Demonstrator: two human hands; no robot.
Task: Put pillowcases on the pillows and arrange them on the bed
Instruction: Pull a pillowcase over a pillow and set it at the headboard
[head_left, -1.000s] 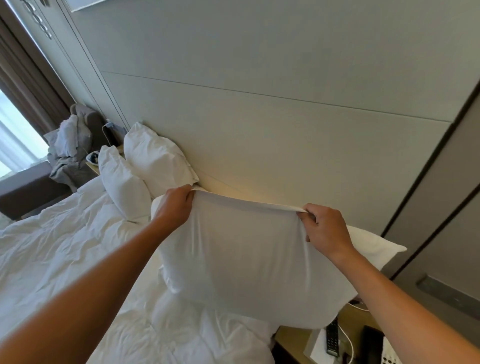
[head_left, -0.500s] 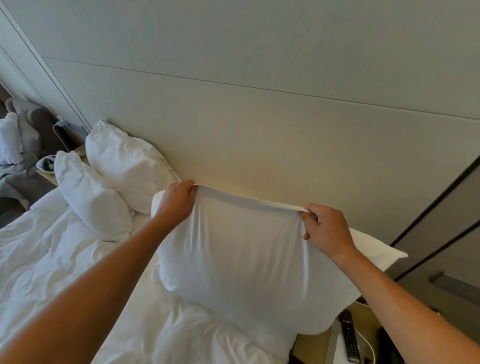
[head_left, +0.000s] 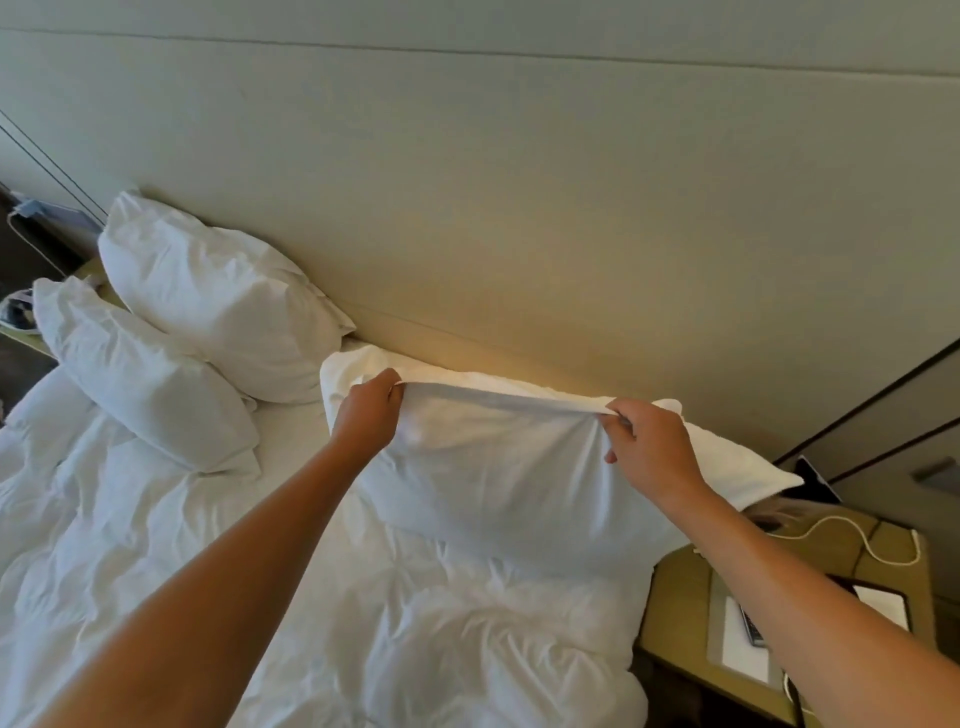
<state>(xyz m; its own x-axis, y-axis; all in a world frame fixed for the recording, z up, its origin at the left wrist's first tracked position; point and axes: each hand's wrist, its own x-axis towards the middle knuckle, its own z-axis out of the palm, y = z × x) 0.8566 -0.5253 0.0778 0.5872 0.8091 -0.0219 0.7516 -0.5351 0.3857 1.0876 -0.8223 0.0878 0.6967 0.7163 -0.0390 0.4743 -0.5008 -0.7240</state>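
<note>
- Two plump white cased pillows (head_left: 208, 312) lean at the far left of the bed, the farther one against the beige padded headboard (head_left: 519, 208), the nearer one overlapping it; judged already placed.
- The rumpled white duvet (head_left: 260, 571) covers the near part of the bed and carries the pillow in hand.
- Left hand (head_left: 366, 415): grip closed, fingers curled round the upper left edge of the white fabric pillowcase (head_left: 493, 467).
- The pillowcase, at centre and resting on the bed, acts as the container. It bulges with a pillow inside; the filling itself is hidden. Its top hem is pulled taut between both hands, presumably to seat the pillow and smooth the cloth.
- Right hand (head_left: 649, 447): grip closed, pinching the upper right edge of the same hem.
- Another white pillow (head_left: 727, 457) lies behind, against the headboard.
- Far right: the tan bedside bench (head_left: 685, 597) holds a white charging cable (head_left: 857, 540) and a remote control (head_left: 753, 629).
</note>
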